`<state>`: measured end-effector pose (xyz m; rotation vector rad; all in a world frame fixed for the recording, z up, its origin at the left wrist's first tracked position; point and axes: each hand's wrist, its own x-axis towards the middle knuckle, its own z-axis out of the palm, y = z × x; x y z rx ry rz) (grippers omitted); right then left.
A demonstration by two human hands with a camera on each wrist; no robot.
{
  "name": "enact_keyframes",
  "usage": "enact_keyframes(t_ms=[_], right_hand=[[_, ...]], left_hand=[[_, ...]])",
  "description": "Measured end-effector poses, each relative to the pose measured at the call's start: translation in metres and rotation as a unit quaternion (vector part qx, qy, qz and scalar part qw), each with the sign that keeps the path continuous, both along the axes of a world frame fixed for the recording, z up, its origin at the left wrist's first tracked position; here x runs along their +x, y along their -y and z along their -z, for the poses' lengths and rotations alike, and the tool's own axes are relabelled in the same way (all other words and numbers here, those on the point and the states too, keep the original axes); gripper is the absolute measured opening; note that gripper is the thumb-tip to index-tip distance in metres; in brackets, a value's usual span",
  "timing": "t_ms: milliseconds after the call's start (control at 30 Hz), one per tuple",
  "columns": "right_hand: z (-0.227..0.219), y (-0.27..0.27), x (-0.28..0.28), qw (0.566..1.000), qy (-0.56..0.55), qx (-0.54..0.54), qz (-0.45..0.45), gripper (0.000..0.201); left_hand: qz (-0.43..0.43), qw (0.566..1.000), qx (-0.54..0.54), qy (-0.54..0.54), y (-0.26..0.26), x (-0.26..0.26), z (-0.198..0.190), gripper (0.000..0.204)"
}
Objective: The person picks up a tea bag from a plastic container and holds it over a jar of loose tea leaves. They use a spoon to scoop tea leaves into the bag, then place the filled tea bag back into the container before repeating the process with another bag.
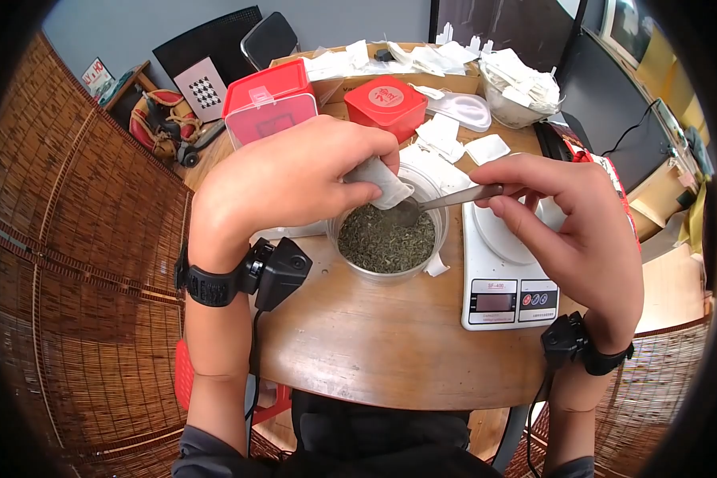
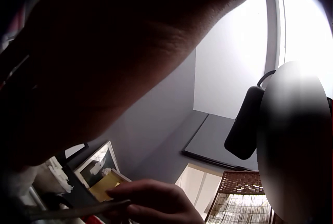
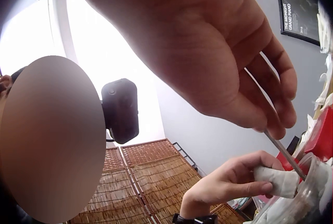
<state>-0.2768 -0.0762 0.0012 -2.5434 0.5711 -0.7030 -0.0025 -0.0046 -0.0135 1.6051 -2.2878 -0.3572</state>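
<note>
A clear round tub [image 1: 384, 277] holds dried green-brown leaf bits [image 1: 386, 243]. Above its back part, the left hand [image 1: 291, 171] grips a small white pouch [image 1: 392, 193], thumb in front, the pouch tilted toward the tub. The right hand [image 1: 573, 223] pinches the handle of a metal spoon [image 1: 464, 196] between thumb and fingers; the spoon's bowl lies at the pouch's mouth, over the leaf bits. In the right wrist view the left hand [image 3: 229, 182] holds the pouch [image 3: 281, 181] beside the tub's rim, and the spoon [image 3: 283, 152] reaches there. Whether the spoon holds leaves, I cannot tell.
A white digital scale [image 1: 494, 307] stands right of the tub. Behind are two red-lidded boxes [image 1: 267, 119] [image 1: 386, 107], scattered white pouches [image 1: 442, 137], a clear bowl heaped with white pouches [image 1: 520, 84] and a cardboard tray [image 1: 334, 86]. The wooden table [image 1: 358, 342] extends in front.
</note>
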Motion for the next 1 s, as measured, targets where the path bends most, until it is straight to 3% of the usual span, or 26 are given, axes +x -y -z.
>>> enact_keyframes(t_ms=[1000], right_hand=[[-0.0007, -0.0013, 0.0008, 1.000, -0.004, 0.000, -0.007, 0.023]], left_hand=[[-0.007, 1.000, -0.011, 0.014, 0.0015, -0.0012, 0.0031, 0.033]])
